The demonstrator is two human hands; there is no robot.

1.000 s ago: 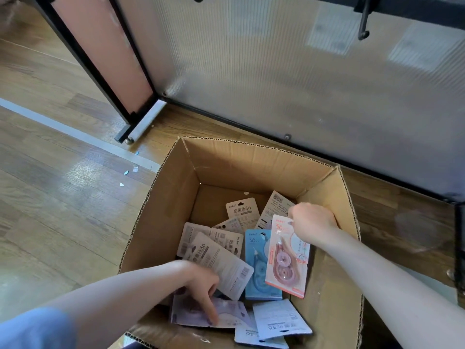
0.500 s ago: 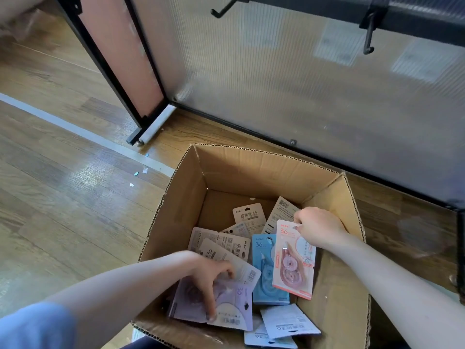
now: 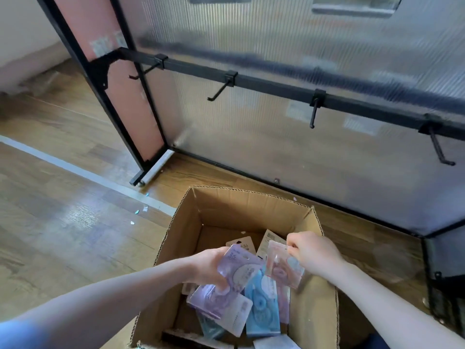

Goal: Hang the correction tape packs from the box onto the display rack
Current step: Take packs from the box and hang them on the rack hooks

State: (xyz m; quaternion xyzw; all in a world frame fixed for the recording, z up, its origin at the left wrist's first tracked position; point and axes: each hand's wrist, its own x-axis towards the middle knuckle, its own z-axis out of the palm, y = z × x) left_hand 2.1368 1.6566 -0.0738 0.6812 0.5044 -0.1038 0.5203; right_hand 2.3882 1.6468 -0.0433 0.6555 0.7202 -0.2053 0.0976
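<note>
An open cardboard box (image 3: 254, 207) stands on the floor with several correction tape packs inside, among them a blue pack (image 3: 261, 308). My left hand (image 3: 208, 269) grips a purple pack (image 3: 239, 268) lifted above the pile. My right hand (image 3: 314, 253) pinches the top of a pink pack (image 3: 283, 269), which hangs just over the box. Behind the box, the display rack's black rail (image 3: 276, 85) carries several bare hooks, such as a middle hook (image 3: 221, 90) and one further right (image 3: 313, 114).
The rack has a ribbed translucent back panel (image 3: 276, 152) and a black frame leg with a foot (image 3: 141, 181) on the wooden floor. Small paper scraps (image 3: 141, 212) lie left of the box. Another black frame (image 3: 437, 280) stands at the right.
My left hand picked the purple pack off the pile and raised it. My right hand lifted the pink pack higher. The view tilted up, bringing the rail and hooks into sight.
</note>
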